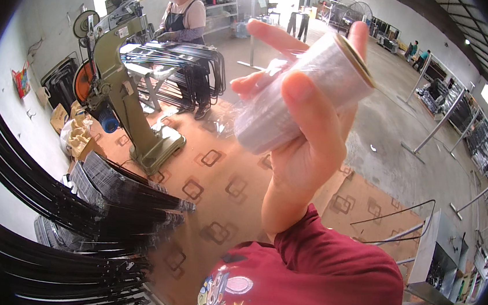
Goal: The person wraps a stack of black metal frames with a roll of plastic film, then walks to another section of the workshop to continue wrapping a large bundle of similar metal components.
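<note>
My right hand (pixel 309 154) is raised high before me, gripping a roll of clear plastic stretch film (pixel 291 108). The thumb presses on the near side of the roll, and the fingers reach round behind it with some tips spread out past its edges. The roll is tilted, its brown cardboard core showing at the upper right end. Loose, crinkled film hangs at the left side of the roll. My left hand is out of view. Below the raised arm lies a patterned orange-brown floor covering (pixel 193 189).
Film-wrapped bundles of black strips or tubes (pixel 133 225) lie at the lower left. A green floor-standing machine (pixel 121 67) is at the left. Behind it a co-worker (pixel 186 21) stands by a table stacked with bent metal frames (pixel 178 59). Metal racks (pixel 441 113) stand on the right.
</note>
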Motion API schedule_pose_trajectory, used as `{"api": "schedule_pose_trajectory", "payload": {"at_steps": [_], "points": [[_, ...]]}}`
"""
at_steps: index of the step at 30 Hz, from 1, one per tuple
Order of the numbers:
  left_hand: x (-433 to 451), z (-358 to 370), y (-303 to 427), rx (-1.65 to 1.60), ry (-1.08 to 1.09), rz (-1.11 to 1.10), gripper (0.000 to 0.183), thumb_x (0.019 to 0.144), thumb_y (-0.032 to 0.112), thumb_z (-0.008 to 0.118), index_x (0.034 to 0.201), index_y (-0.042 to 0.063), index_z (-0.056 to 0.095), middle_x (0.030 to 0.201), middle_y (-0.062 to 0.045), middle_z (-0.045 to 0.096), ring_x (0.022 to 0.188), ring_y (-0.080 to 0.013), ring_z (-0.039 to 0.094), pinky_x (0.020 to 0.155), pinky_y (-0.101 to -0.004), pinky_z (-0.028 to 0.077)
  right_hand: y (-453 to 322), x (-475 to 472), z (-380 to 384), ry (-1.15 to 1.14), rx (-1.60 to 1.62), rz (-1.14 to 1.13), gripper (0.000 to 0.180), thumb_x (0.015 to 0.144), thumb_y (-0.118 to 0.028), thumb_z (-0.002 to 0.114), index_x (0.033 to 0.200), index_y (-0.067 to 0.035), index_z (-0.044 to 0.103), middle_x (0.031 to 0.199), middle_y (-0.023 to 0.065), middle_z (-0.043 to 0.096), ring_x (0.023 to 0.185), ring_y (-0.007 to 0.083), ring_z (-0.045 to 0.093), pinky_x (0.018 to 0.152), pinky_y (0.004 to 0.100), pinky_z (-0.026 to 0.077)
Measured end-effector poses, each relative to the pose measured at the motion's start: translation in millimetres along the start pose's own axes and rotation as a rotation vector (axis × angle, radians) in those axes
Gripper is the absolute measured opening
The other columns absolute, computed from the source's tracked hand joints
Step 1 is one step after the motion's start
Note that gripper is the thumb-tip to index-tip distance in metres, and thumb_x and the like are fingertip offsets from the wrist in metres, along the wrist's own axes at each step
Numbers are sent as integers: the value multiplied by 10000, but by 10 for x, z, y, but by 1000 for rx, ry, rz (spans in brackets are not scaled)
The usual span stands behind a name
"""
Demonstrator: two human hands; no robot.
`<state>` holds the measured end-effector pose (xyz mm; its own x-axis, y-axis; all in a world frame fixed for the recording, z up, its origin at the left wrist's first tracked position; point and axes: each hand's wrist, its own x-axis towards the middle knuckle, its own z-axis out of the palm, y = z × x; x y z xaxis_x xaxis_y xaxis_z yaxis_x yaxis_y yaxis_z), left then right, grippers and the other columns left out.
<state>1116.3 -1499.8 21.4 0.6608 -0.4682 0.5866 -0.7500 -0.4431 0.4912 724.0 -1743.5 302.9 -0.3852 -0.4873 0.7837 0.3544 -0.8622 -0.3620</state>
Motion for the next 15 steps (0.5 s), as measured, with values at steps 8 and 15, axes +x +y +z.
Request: {"api": "schedule_pose_trajectory", "payload": {"at_steps": [8,15], "points": [[109,128,125,176,-113,-330,422,820,159,584,1130,-100,462,1068,-235,533,940,-316,554,790,-371,442,253,101,-28,-9,-209,-166,940,747,-126,593,1336,38,-120,1023,338,522,607,254,620,604,302,519],[-128,521,-64,231,230,-261,462,803,23,539,1224,-57,366,1149,-202,488,1014,-344,507,808,-391,418,380,181,-207,6,-150,-234,867,767,-124,560,1355,31,-58,1020,366,507,604,247,605,579,295,500]]}}
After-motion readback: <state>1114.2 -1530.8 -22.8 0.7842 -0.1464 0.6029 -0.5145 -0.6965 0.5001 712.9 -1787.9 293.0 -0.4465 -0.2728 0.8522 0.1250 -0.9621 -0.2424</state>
